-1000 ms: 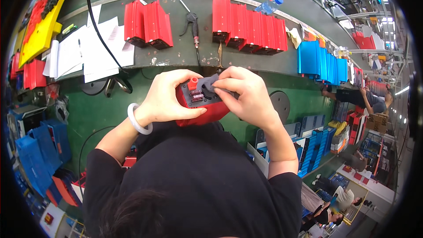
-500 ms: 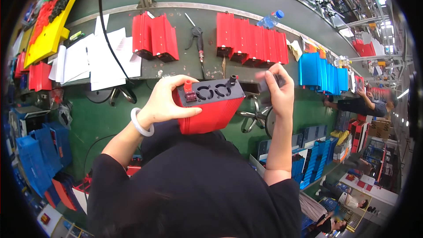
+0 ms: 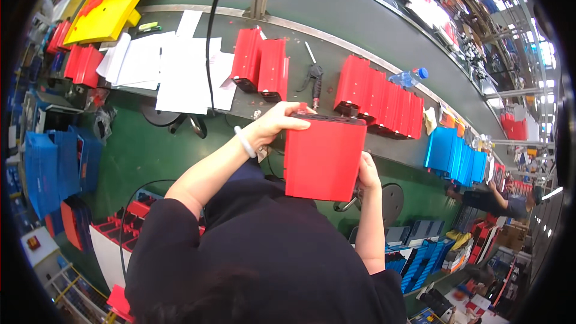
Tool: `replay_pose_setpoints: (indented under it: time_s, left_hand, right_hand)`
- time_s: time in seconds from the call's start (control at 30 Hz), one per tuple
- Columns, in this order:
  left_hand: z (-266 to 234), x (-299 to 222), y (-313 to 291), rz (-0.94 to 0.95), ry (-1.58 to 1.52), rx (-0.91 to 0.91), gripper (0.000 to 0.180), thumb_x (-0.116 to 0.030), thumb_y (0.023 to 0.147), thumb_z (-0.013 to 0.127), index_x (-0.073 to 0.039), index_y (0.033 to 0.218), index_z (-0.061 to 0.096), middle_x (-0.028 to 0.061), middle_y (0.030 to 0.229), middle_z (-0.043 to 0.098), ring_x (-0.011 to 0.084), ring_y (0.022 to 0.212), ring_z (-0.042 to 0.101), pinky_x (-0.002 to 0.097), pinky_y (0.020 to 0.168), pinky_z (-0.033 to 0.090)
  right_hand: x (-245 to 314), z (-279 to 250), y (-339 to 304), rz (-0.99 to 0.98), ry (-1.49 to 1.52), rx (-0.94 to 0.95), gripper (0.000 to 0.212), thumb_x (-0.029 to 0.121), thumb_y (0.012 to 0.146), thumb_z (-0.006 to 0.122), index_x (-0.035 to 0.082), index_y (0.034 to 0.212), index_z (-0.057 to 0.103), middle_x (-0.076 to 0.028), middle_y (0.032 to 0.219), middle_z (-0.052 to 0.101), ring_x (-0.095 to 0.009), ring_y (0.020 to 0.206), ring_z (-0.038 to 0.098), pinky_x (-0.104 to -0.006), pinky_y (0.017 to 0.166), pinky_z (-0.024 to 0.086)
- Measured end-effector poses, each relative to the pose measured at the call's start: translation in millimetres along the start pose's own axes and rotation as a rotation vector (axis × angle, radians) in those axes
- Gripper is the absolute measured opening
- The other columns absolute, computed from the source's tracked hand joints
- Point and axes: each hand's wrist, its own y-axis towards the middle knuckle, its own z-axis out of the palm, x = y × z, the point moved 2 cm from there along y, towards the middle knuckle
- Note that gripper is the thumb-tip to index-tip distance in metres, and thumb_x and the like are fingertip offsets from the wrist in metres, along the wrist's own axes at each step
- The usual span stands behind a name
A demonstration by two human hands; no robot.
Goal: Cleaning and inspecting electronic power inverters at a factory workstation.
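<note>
A red power inverter (image 3: pixel 326 159) with a black end plate is held up in front of my body, its broad flat side toward me. My left hand (image 3: pixel 278 123) grips its upper left corner, next to the red terminal (image 3: pixel 302 108). At the right side of the case, my right hand (image 3: pixel 368 172) is closed against the edge; its fingertips are hidden behind the case. Whether a small part is also in that hand cannot be seen. A white bangle (image 3: pixel 245 142) circles my left wrist.
On the bench (image 3: pixel 324 30) ahead stand two red cases (image 3: pixel 259 63), a dark-handled tool (image 3: pixel 315 81), a row of red cases (image 3: pixel 381 99) and a bottle (image 3: pixel 409 78). Papers (image 3: pixel 189 78) lie left, blue cases (image 3: pixel 453 153) right. A black cable (image 3: pixel 211 36) hangs down. A stool (image 3: pixel 391 204) stands below the bench.
The inverter has turned, so its fan end now tilts away and its broad side shows. My right hand has come down from beside it, where it held a dark object, to the case's edge.
</note>
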Motion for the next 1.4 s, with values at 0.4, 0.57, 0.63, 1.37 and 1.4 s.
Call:
replay_pose_setpoints:
  time_s: [0.4,0.57,0.63,1.37,1.4]
  left_hand:
    - [-29.8,50.4,-5.0,-0.203,0.305,-0.27,0.055,-0.027,0.091,0.058,-0.004,0.136,0.039,0.0173,0.137,0.042,0.0243,0.129,0.039,0.0351,0.103,0.036]
    - [-55.9,96.8,2.3,-0.05,0.903,-0.2,0.052,-0.026,0.091,0.051,0.004,0.132,0.041,0.0222,0.144,0.03,0.0316,0.133,0.033,0.0366,0.107,0.031]
    - [-51.8,107.7,22.4,-0.051,1.015,-0.218,0.057,-0.021,0.089,0.051,0.004,0.137,0.033,0.0261,0.149,0.016,0.0368,0.137,0.024,0.0398,0.11,0.026]
    - [-38.9,137.6,124.9,0.034,1.247,-0.323,0.044,-0.023,0.082,0.058,-0.002,0.119,0.05,0.0214,0.123,0.049,0.0389,0.119,0.042,0.0483,0.102,0.031]
    - [-34.5,137.1,117.4,0.046,1.206,-0.354,0.051,-0.023,0.082,0.058,0.002,0.125,0.044,0.0224,0.128,0.045,0.0386,0.122,0.039,0.0467,0.105,0.029]
  right_hand:
    - [54.7,-8.1,11.3,-0.174,-0.191,-0.496,0.032,0.021,0.099,0.046,-0.005,0.097,0.064,-0.004,0.088,0.066,-0.007,0.078,0.057,-0.0217,0.07,0.044]
    - [78.7,19.1,51.2,-0.249,-0.166,-0.647,0.032,0.024,0.098,0.047,-0.001,0.086,0.064,0.002,0.074,0.061,-0.003,0.063,0.05,-0.0205,0.056,0.039]
    - [82.7,19.2,63.1,-0.235,-0.188,-0.669,0.032,0.027,0.097,0.049,0.005,0.077,0.061,0.007,0.058,0.046,-0.001,0.049,0.038,-0.0208,0.044,0.028]
    - [85.6,61.2,212.6,-0.144,-0.912,-0.543,0.043,0.032,0.095,0.048,-0.004,0.073,0.057,-0.015,0.06,0.057,-0.021,0.057,0.057,-0.0357,0.055,0.042]
    - [83.7,66.2,215.9,-0.14,-1.005,-0.548,0.043,0.033,0.094,0.047,-0.004,0.075,0.058,-0.021,0.066,0.059,-0.033,0.064,0.06,-0.0407,0.059,0.044]
